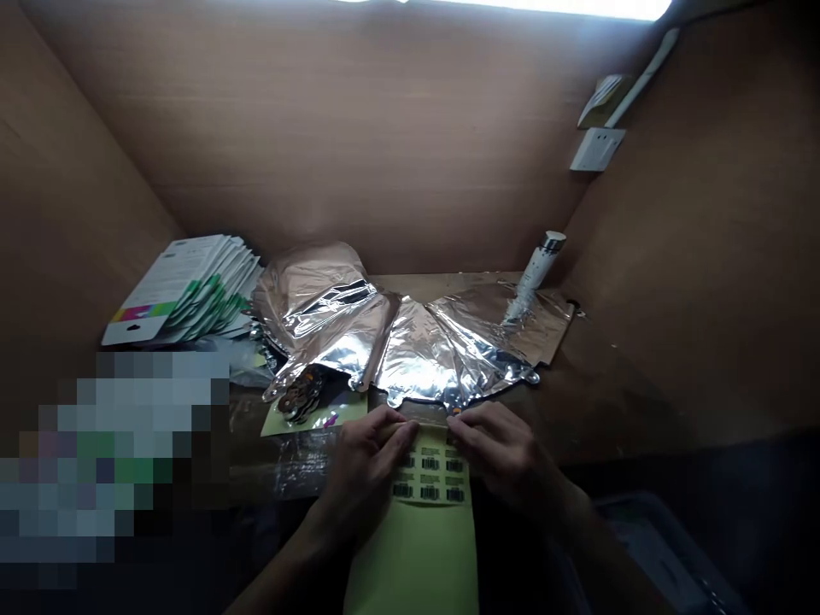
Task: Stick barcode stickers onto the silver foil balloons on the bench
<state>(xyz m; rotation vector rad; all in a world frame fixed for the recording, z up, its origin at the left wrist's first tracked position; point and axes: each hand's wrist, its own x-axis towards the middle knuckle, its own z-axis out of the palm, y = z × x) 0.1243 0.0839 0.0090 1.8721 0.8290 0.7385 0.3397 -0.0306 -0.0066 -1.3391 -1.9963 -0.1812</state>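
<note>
My left hand (377, 444) pinches the left edge of a sheet of barcode labels (430, 478), fingers closed. My right hand (503, 440) is closed at the sheet's upper right corner, thumb and forefinger together. Below the printed rows, the pale yellow backing paper (413, 555) hangs over the table's front edge. Just beyond my fingertips lie flat silver foil balloons (416, 350), fanned out with their tabs towards me. Left of my left hand, a yellow sheet (346, 410) lies partly under the foil, with a dark bunch of foil tabs (301, 397) over it.
A fanned stack of printed cards (172, 282) sits at the back left. A white bottle (535, 273) with a silver cap lies tilted on the foil at right. Wooden panels enclose three sides. A clear plastic bin (659, 547) is low at right; the lower left is pixelated.
</note>
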